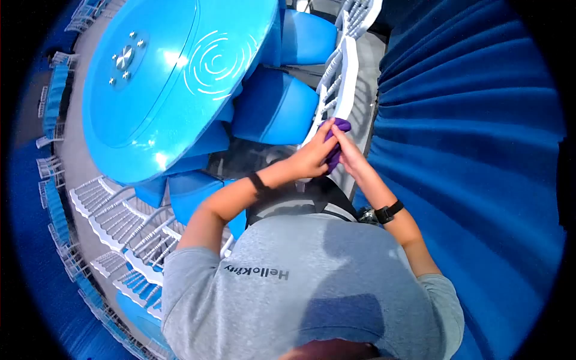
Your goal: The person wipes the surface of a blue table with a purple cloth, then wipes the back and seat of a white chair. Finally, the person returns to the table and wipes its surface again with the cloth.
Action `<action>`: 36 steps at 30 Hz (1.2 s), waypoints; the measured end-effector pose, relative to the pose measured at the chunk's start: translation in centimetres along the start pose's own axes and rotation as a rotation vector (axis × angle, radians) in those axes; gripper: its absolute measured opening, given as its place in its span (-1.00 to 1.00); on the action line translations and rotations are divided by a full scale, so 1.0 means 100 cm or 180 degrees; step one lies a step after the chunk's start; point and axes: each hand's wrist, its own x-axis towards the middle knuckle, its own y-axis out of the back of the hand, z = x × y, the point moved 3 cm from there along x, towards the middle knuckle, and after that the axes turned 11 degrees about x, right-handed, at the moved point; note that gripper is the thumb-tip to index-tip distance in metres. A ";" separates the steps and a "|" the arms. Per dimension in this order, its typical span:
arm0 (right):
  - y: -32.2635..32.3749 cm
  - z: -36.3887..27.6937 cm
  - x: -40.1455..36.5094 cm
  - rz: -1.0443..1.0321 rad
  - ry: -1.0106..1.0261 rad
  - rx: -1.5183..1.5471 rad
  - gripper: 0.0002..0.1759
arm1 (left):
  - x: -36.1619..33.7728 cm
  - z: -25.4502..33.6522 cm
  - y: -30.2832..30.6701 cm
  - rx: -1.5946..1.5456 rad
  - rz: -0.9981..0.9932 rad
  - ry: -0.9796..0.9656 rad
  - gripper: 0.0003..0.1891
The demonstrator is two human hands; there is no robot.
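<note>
A bunched purple cloth [333,159] is between my two hands, just in front of my body. My left hand [313,155] presses it from the left with the fingers closed over it. From the other side my right hand [350,153] grips it, its fingers meeting those of the left. Part of the cloth is hidden behind the fingers. Right beyond my hands stands a white chair [347,78] with a spindled back, and the cloth's upper end overlaps its top rail in this view. A blue chair seat [277,111] lies to the left of that rail.
A round, glossy blue table [162,114] fills the upper left, with a silver round fitting [125,58] on it. White chairs [114,219] line its near side. A pleated blue curtain [468,150] hangs along my right.
</note>
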 end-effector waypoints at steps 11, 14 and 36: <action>-0.098 0.005 0.014 -0.0975 -0.1199 -0.0486 -0.56 | -0.081 -0.030 0.100 -0.0144 -0.0046 -0.0208 -0.25; -0.108 -0.010 0.008 -0.0762 -0.1455 -0.0943 -0.61 | -0.096 -0.032 0.099 -0.0377 0.0019 0.0350 -0.17; -0.013 -0.060 0.028 -0.1710 -0.4222 -0.2178 -0.58 | -0.056 0.064 -0.024 0.1497 0.1390 0.2777 -0.46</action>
